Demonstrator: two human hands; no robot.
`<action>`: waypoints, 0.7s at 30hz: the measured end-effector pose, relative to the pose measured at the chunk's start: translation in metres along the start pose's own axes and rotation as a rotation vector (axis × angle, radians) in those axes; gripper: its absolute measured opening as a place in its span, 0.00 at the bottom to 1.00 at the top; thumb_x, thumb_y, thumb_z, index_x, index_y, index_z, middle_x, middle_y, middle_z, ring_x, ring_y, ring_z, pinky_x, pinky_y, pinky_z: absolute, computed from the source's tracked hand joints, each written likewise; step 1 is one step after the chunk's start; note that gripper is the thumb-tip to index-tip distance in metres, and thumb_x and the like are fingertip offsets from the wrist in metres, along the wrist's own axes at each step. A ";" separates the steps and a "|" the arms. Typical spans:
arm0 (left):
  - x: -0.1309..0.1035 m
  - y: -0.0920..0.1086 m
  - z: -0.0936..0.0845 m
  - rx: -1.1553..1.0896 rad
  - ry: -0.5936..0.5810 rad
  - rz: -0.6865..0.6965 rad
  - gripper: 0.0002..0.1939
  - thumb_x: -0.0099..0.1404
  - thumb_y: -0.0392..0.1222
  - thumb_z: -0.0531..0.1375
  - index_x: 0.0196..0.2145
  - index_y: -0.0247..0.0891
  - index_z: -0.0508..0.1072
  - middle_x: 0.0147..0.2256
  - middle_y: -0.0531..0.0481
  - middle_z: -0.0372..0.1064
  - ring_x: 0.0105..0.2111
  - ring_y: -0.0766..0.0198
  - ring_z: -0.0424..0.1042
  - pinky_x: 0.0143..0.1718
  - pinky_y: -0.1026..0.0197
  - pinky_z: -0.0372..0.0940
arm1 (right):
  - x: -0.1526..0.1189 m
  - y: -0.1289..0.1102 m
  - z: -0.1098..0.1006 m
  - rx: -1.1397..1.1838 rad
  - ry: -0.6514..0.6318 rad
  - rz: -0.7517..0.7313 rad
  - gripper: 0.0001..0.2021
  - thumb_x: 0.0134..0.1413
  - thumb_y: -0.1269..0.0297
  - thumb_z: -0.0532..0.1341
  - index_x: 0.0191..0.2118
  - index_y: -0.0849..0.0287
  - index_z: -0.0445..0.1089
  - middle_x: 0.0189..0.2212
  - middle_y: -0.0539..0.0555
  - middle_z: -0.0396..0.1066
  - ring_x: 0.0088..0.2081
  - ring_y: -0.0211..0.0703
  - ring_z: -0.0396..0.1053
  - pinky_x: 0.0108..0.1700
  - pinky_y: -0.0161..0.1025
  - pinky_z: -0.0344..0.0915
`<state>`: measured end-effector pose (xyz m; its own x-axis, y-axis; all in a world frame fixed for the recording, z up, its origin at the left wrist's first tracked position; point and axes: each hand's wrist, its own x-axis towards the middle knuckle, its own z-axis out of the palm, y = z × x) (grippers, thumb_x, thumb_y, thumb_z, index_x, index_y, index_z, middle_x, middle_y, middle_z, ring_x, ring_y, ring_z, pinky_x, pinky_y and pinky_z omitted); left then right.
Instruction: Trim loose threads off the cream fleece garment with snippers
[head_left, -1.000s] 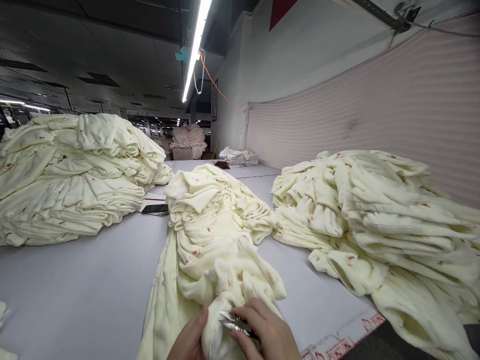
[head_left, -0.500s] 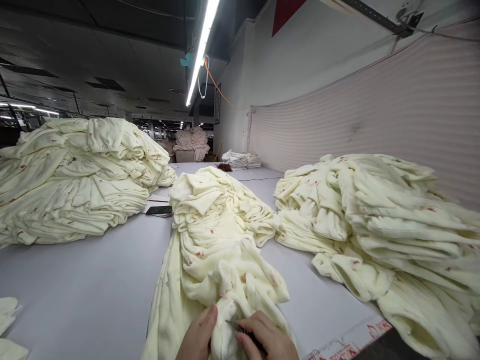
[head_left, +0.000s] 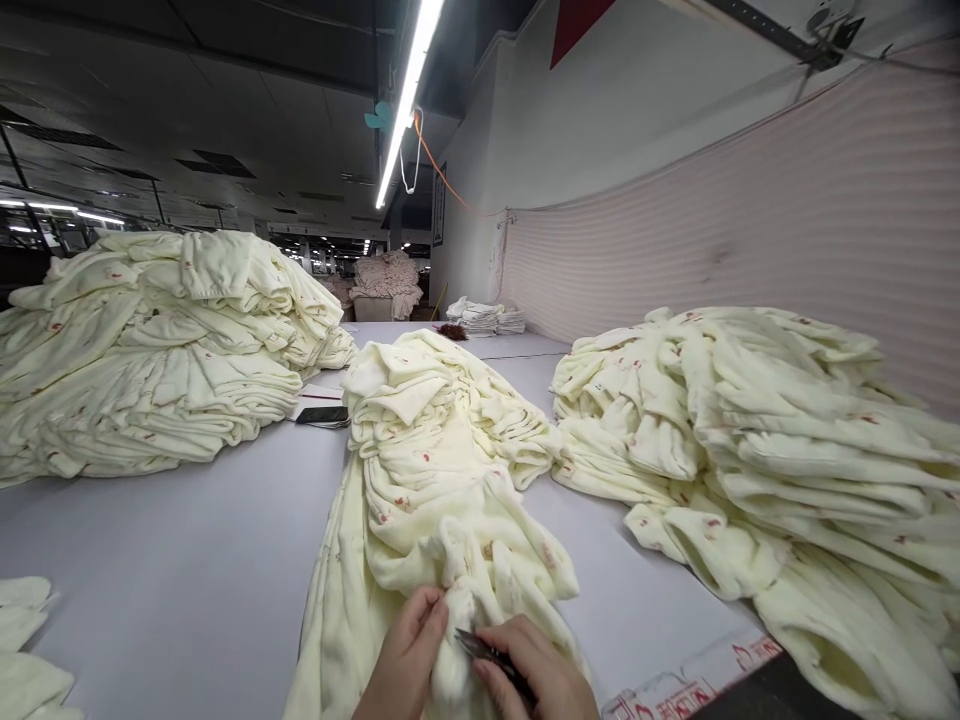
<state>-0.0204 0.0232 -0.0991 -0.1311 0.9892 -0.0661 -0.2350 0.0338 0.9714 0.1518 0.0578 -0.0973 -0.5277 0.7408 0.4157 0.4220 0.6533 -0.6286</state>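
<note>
A pale yellow fleece garment (head_left: 450,500) with small red prints lies in a long heap down the middle of the table, its near end under both hands. My left hand (head_left: 405,650) pinches a fold of the cloth between thumb and fingers. Closed round a pair of dark thread snips (head_left: 491,655), my right hand (head_left: 536,665) is just to the right of that fold. The snips point up and left, their tips at the cloth; whether they touch a thread is too small to tell.
Tall piles of the same garments stand at the left (head_left: 150,360) and right (head_left: 750,430). A dark phone-like object (head_left: 322,415) lies on papers beside the left pile. More pale cloth (head_left: 26,640) lies at the near left. Farther back are stacked white cloths (head_left: 484,317) and a brown fuzzy item (head_left: 452,331).
My left hand has shifted slightly up and right along the fold, with its fingers now showing over the cloth. The snips' tips have moved a little lower. The view has shifted slightly.
</note>
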 end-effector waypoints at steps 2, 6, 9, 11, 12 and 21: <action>0.002 0.005 0.001 0.050 -0.045 -0.037 0.16 0.61 0.56 0.58 0.31 0.38 0.69 0.26 0.56 0.62 0.28 0.66 0.61 0.33 0.62 0.59 | -0.002 -0.002 -0.003 0.037 -0.004 0.024 0.09 0.60 0.60 0.57 0.42 0.52 0.72 0.35 0.53 0.74 0.37 0.44 0.73 0.38 0.35 0.68; 0.017 0.007 0.002 -0.018 -0.147 -0.141 0.15 0.61 0.53 0.58 0.35 0.37 0.70 0.30 0.52 0.67 0.32 0.63 0.68 0.36 0.58 0.64 | -0.010 -0.001 0.019 0.218 0.005 0.071 0.11 0.60 0.56 0.56 0.41 0.54 0.71 0.33 0.53 0.73 0.35 0.44 0.72 0.38 0.36 0.68; 0.024 0.016 -0.006 -0.003 -0.210 -0.175 0.16 0.61 0.52 0.59 0.39 0.37 0.72 0.30 0.50 0.70 0.33 0.62 0.70 0.38 0.56 0.66 | -0.016 0.000 0.051 0.313 -0.109 0.057 0.13 0.57 0.52 0.56 0.38 0.56 0.71 0.30 0.53 0.73 0.33 0.44 0.71 0.35 0.36 0.67; 0.017 0.029 -0.018 0.062 -0.193 -0.158 0.16 0.61 0.51 0.58 0.40 0.37 0.74 0.33 0.47 0.72 0.37 0.58 0.72 0.43 0.53 0.65 | -0.017 0.001 0.070 0.349 -0.186 0.074 0.16 0.57 0.51 0.56 0.40 0.58 0.70 0.31 0.54 0.74 0.33 0.45 0.71 0.35 0.37 0.67; 0.009 0.036 -0.026 0.098 -0.157 -0.133 0.15 0.62 0.50 0.57 0.40 0.38 0.74 0.37 0.46 0.73 0.40 0.57 0.72 0.46 0.52 0.64 | -0.017 0.003 0.077 0.366 -0.209 0.091 0.17 0.56 0.50 0.56 0.41 0.58 0.69 0.33 0.55 0.74 0.34 0.46 0.71 0.37 0.38 0.67; -0.091 -0.020 -0.088 0.968 0.290 0.071 0.06 0.56 0.45 0.59 0.30 0.42 0.68 0.31 0.49 0.68 0.33 0.56 0.67 0.38 0.57 0.59 | -0.006 0.003 0.091 0.350 -0.265 0.270 0.19 0.50 0.55 0.59 0.45 0.62 0.70 0.43 0.62 0.74 0.45 0.55 0.70 0.51 0.47 0.64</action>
